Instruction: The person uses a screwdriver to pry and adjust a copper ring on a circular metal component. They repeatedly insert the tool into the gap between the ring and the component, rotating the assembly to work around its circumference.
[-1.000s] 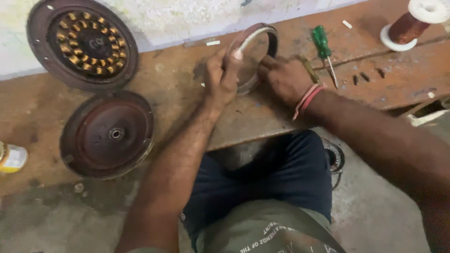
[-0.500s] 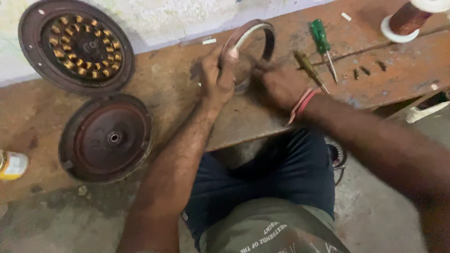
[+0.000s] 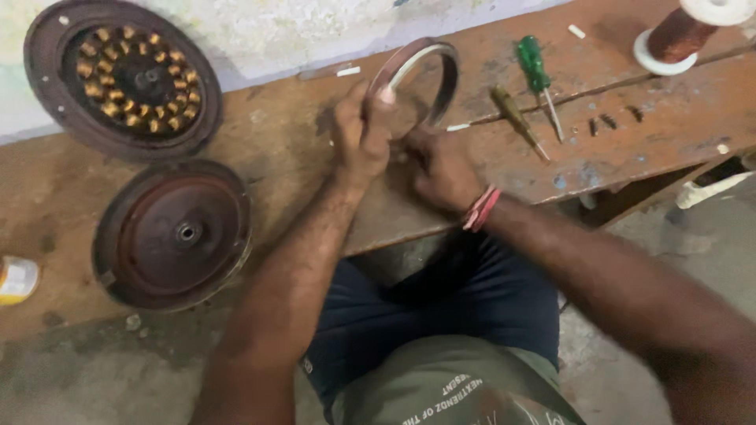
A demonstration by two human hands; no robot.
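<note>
At the far left edge a small tin (image 3: 16, 279) lies on the ground. Next, up by the wall, sits a stator disc (image 3: 122, 77) with copper coils ringed round its hub, and just below it a dished cover (image 3: 173, 234) with a centre hole, both resting on the rusty bench (image 3: 299, 157).

The left hand (image 3: 361, 135) is closed around the near side of the ring (image 3: 417, 79), thumb up against its rim, holding it tilted on edge on the bench. The right hand (image 3: 439, 167) sits touching the ring's lower part, fingers curled in towards it; whether they pinch anything I cannot tell, as the hand hides its own fingertips. A red band (image 3: 480, 208) circles that wrist.

Right of the hands lie two screwdrivers, the brown one (image 3: 516, 118) near the ring, the green one (image 3: 537, 79) just beside it. Further right are a few small screws (image 3: 608, 122), and at the top corner a spool (image 3: 683, 33) of copper wire.

Risks, as I judge them: the ring stands on a thin edge, so a loosened grip could let it roll or tip towards the bench front and drop. A right elbow swing might knock the screwdrivers or scatter the screws off the edge, where they would be hard to find on the floor
</note>
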